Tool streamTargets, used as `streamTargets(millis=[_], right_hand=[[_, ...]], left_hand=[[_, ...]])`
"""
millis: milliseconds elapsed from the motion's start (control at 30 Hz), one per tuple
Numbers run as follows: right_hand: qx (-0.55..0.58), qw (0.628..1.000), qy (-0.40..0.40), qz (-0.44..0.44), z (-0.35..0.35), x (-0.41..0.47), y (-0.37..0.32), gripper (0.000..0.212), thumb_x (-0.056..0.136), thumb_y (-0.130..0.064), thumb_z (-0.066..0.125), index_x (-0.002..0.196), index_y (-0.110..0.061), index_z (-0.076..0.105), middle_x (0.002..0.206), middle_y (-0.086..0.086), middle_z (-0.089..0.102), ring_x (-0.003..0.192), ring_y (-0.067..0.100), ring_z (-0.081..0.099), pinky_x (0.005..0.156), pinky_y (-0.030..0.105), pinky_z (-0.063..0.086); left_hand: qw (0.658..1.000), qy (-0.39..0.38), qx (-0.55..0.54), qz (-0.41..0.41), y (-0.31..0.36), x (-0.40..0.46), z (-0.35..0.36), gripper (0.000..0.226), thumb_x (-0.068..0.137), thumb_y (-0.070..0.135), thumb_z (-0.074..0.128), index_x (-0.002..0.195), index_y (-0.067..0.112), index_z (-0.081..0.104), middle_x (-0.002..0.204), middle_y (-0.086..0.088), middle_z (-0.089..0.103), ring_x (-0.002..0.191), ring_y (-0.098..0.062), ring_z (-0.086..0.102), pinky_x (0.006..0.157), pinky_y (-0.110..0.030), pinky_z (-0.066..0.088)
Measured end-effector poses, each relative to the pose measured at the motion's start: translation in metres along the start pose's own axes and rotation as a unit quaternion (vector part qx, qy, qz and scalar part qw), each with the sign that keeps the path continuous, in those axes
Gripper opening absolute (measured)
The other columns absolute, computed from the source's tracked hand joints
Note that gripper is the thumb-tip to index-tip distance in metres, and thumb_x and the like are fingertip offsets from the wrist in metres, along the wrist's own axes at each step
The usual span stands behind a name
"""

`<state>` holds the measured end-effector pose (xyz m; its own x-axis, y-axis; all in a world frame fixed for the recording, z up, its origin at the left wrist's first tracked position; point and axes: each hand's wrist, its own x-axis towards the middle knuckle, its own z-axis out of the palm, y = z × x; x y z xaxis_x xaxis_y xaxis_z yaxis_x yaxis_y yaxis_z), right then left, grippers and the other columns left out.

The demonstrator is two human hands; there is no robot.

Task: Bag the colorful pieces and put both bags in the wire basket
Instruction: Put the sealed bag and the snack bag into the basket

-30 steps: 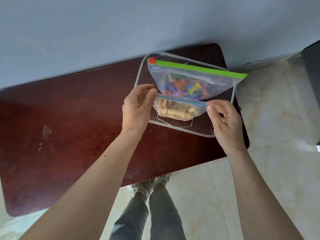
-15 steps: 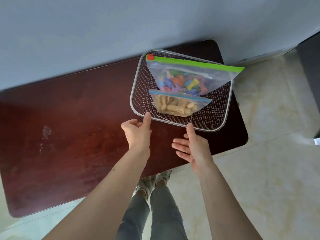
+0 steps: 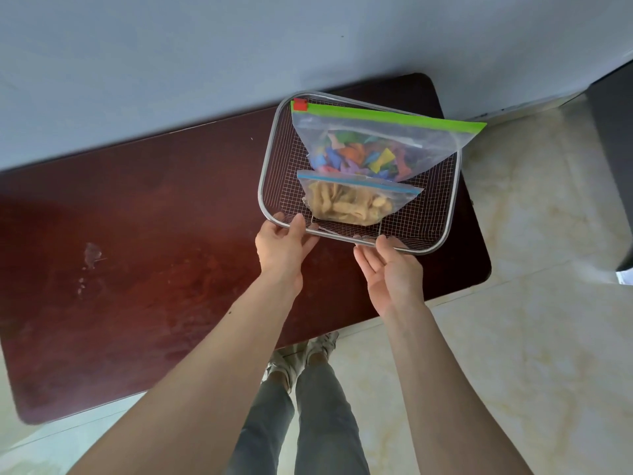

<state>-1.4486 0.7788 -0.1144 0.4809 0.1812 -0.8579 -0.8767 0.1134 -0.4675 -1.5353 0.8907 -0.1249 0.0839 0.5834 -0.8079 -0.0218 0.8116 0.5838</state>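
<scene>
The wire basket (image 3: 270,159) sits at the right end of the dark table (image 3: 154,217). Inside it, a large clear bag with a green zip strip (image 3: 383,132) holds the colorful pieces, and its top corner sticks out over the basket's right rim. A smaller bag with a blue zip (image 3: 346,205), holding tan pieces, lies in front of the large one. My left hand (image 3: 282,246) grips the basket's near left corner, thumb over the rim. My right hand (image 3: 390,272) is palm up with its fingers spread, fingertips touching the near rim.
A pale wall runs along the far side of the table. To the right and in front is a cream tiled floor, with a dark piece of furniture (image 3: 613,159) at the far right. My legs and shoes (image 3: 301,358) show below the table's near edge.
Both hands let go of the small blue-zip bag, which now lies in the basket. They drew back toward me, then came forward to the basket's near rim.
</scene>
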Motion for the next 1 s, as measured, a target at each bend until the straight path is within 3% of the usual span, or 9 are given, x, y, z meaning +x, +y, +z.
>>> streamTargets(millis=[100,200,333,600,733,833,1000], right_hand=[[-0.006,1.0,-0.001,-0.008,0.002,-0.001,0.002,0.048,0.098,0.003,0.056,0.144,0.003,0.041,0.1,0.015,0.069,0.096,0.027,0.073,0.089,0.04,0.058],[-0.024,1.0,-0.007,-0.012,0.008,-0.001,0.006,0.05,0.098,0.003,0.056,0.146,0.003,0.039,0.096,0.013,0.069,0.095,0.027,0.074,0.099,0.045,0.054],[-0.039,0.999,-0.029,-0.007,0.022,-0.005,0.013,0.047,0.099,0.006,0.053,0.143,0.0,0.039,0.097,0.015,0.068,0.098,0.029,0.072,0.095,0.044,0.053],[-0.09,0.994,-0.067,0.019,0.056,-0.012,0.037,0.049,0.099,0.007,0.052,0.144,-0.001,0.038,0.097,0.015,0.067,0.083,0.024,0.073,0.092,0.042,0.053],[-0.122,0.989,-0.076,0.034,0.065,-0.013,0.053,0.049,0.099,0.007,0.053,0.144,-0.001,0.037,0.105,0.019,0.066,0.09,0.028,0.072,0.093,0.043,0.052],[-0.135,0.987,-0.081,0.04,0.07,-0.016,0.061,0.046,0.099,0.007,0.052,0.141,-0.002,0.039,0.1,0.018,0.066,0.082,0.024,0.074,0.09,0.042,0.053],[-0.156,0.982,-0.092,0.053,0.073,-0.016,0.069,0.048,0.099,0.006,0.052,0.143,-0.004,0.036,0.122,0.029,0.062,0.108,0.037,0.068,0.093,0.043,0.053]], left_hand=[[1.0,0.0,-0.012,-0.003,0.0,0.0,-0.004,0.041,0.094,0.004,0.06,0.133,0.001,0.047,0.105,-0.011,0.062,0.098,-0.023,0.069,0.075,-0.03,0.062],[0.999,0.011,-0.031,-0.013,0.002,-0.001,-0.012,0.044,0.094,0.005,0.061,0.135,0.001,0.045,0.117,-0.016,0.063,0.094,-0.02,0.07,0.076,-0.03,0.062],[0.997,0.026,-0.075,-0.011,0.007,-0.001,-0.028,0.047,0.095,0.004,0.059,0.138,0.002,0.042,0.128,-0.018,0.061,0.093,-0.021,0.073,0.08,-0.033,0.061],[0.987,0.067,-0.146,0.007,0.024,0.003,-0.064,0.046,0.096,0.001,0.056,0.139,0.0,0.038,0.118,-0.015,0.059,0.097,-0.028,0.071,0.082,-0.036,0.061],[0.982,0.093,-0.165,0.007,0.026,0.003,-0.084,0.042,0.096,0.0,0.055,0.136,-0.001,0.04,0.115,-0.015,0.059,0.098,-0.03,0.071,0.079,-0.034,0.062],[0.978,0.106,-0.18,0.004,0.026,0.004,-0.095,0.043,0.096,0.0,0.054,0.137,-0.001,0.04,0.115,-0.016,0.059,0.098,-0.031,0.07,0.081,-0.036,0.06],[0.973,0.112,-0.201,0.003,0.025,0.005,-0.105,0.045,0.096,0.001,0.055,0.138,-0.001,0.039,0.121,-0.02,0.06,0.089,-0.024,0.072,0.074,-0.032,0.062]])
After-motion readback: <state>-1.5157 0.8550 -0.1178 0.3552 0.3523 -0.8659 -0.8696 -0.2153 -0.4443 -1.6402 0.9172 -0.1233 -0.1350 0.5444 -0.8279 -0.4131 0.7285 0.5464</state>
